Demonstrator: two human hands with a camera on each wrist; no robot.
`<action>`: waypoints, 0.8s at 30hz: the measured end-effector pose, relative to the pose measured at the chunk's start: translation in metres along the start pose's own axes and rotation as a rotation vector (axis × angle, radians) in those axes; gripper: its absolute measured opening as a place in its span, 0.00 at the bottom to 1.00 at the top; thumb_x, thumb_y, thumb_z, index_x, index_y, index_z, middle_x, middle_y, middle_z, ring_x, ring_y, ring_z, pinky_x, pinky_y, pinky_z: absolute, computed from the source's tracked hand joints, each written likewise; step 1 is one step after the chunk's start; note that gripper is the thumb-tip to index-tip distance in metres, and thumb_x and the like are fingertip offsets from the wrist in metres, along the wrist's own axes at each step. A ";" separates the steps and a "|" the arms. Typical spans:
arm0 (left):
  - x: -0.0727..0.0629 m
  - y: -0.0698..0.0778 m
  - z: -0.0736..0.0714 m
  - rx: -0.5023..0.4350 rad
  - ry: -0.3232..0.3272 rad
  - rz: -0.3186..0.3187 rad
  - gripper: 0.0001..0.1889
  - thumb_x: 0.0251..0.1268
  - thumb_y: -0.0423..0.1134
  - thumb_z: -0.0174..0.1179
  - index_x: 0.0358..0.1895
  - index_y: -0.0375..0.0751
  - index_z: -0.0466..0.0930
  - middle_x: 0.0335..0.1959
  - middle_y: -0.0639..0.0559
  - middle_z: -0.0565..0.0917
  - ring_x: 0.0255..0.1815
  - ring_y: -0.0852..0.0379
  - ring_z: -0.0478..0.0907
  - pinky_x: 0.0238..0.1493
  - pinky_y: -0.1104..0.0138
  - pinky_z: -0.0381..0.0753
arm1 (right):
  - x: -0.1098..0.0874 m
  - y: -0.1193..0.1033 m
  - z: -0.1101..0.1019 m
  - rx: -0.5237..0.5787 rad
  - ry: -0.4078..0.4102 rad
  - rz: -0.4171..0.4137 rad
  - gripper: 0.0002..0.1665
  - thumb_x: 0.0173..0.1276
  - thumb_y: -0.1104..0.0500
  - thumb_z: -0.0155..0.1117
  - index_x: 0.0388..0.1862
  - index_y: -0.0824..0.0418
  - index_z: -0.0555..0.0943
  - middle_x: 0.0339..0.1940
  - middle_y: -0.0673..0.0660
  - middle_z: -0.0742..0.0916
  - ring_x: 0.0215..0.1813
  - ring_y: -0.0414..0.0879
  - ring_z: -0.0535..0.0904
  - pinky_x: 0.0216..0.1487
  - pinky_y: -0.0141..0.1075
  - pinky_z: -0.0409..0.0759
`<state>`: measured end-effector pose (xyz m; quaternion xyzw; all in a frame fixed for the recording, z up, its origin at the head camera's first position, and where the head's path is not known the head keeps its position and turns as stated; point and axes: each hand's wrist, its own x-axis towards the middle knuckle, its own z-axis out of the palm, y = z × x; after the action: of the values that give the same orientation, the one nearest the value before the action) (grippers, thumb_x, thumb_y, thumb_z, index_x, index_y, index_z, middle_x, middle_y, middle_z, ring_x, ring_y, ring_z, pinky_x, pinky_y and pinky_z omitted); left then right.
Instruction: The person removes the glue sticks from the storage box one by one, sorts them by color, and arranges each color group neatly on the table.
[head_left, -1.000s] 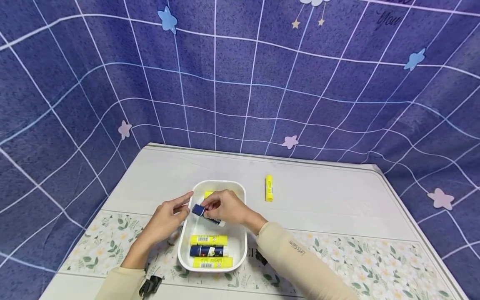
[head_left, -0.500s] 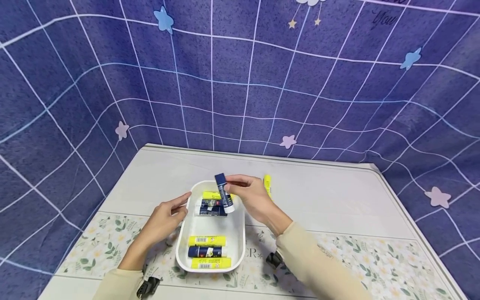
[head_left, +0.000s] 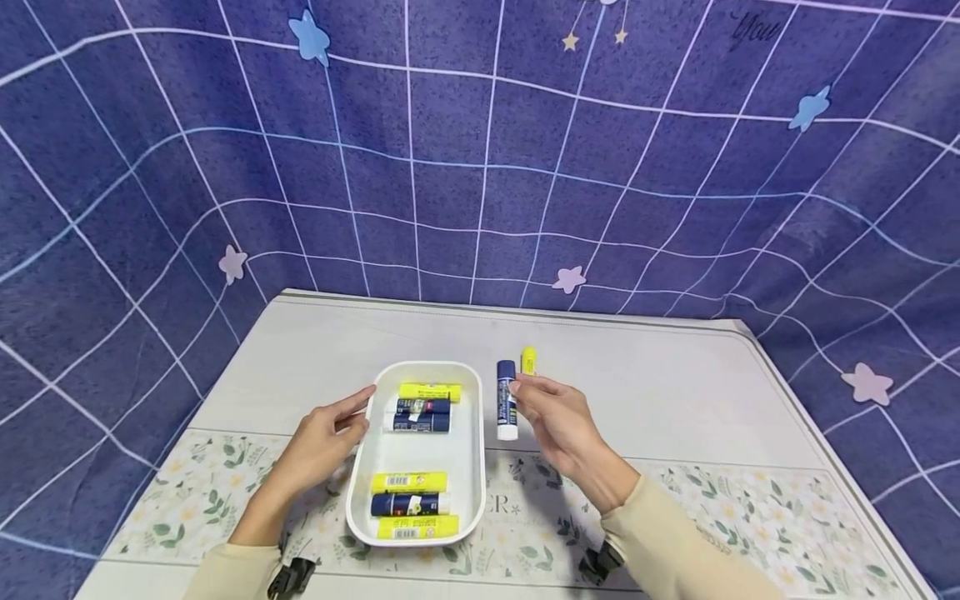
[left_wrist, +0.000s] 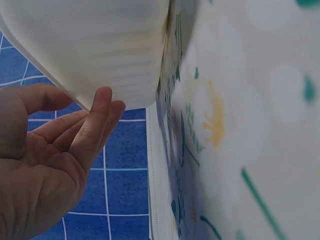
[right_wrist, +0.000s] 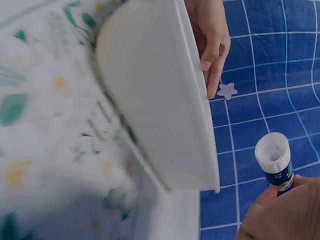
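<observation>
My right hand (head_left: 562, 425) pinches a navy glue stick (head_left: 507, 400) above the table, just right of the white tray (head_left: 480, 467). The stick stands nearly upright in the head view, blue cap at the top. In the right wrist view, the hollow white end of the glue stick (right_wrist: 275, 152) faces the camera. My left hand (head_left: 322, 442) rests against the tray's left side. The left wrist view shows that hand's (left_wrist: 65, 130) fingers fairly straight, touching the tray's outer wall (left_wrist: 110, 65). Inside the tray lie yellow glue sticks (head_left: 408, 482) and navy glue sticks (head_left: 410, 504), in two groups.
Behind the right hand, a yellow glue stick (head_left: 528, 360) lies on the table, partly hidden. The white table (head_left: 660, 375) has a flowered band across its front. A blue gridded curtain (head_left: 450, 200) hangs beyond its back edge.
My right hand has lifted a navy glue stick out of the tray and carried it right, past the rim, turning it upright. The left hand stays at the tray's side.
</observation>
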<state>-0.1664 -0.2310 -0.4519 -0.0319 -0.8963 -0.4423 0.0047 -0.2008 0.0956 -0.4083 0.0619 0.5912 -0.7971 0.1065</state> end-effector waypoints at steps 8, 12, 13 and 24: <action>0.000 -0.002 0.001 -0.002 0.002 0.015 0.28 0.78 0.36 0.55 0.78 0.46 0.67 0.67 0.37 0.81 0.64 0.38 0.82 0.54 0.60 0.88 | -0.008 0.029 -0.040 -0.164 0.099 0.097 0.22 0.71 0.64 0.66 0.60 0.74 0.80 0.56 0.61 0.84 0.53 0.43 0.81 0.58 0.26 0.81; -0.001 -0.004 0.001 -0.004 -0.002 0.015 0.28 0.78 0.36 0.55 0.78 0.46 0.67 0.67 0.37 0.81 0.65 0.37 0.82 0.56 0.57 0.88 | -0.013 0.046 -0.046 -0.237 0.139 0.122 0.20 0.69 0.64 0.68 0.57 0.73 0.82 0.49 0.59 0.87 0.47 0.43 0.82 0.52 0.28 0.82; -0.001 -0.004 0.001 -0.006 -0.001 0.016 0.28 0.78 0.36 0.55 0.78 0.46 0.67 0.67 0.37 0.81 0.64 0.38 0.82 0.56 0.57 0.88 | -0.014 0.049 -0.046 -0.246 0.143 0.119 0.19 0.69 0.64 0.68 0.56 0.74 0.82 0.47 0.58 0.88 0.45 0.43 0.82 0.50 0.29 0.83; 0.000 -0.003 0.002 -0.011 -0.003 0.021 0.27 0.79 0.37 0.54 0.78 0.45 0.67 0.69 0.37 0.79 0.65 0.36 0.81 0.52 0.59 0.88 | -0.024 0.058 -0.046 -0.568 0.158 0.045 0.16 0.65 0.64 0.71 0.51 0.70 0.86 0.39 0.61 0.89 0.35 0.44 0.84 0.38 0.35 0.85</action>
<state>-0.1664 -0.2312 -0.4554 -0.0419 -0.8935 -0.4469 0.0078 -0.1645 0.1256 -0.4697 0.1046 0.7955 -0.5899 0.0911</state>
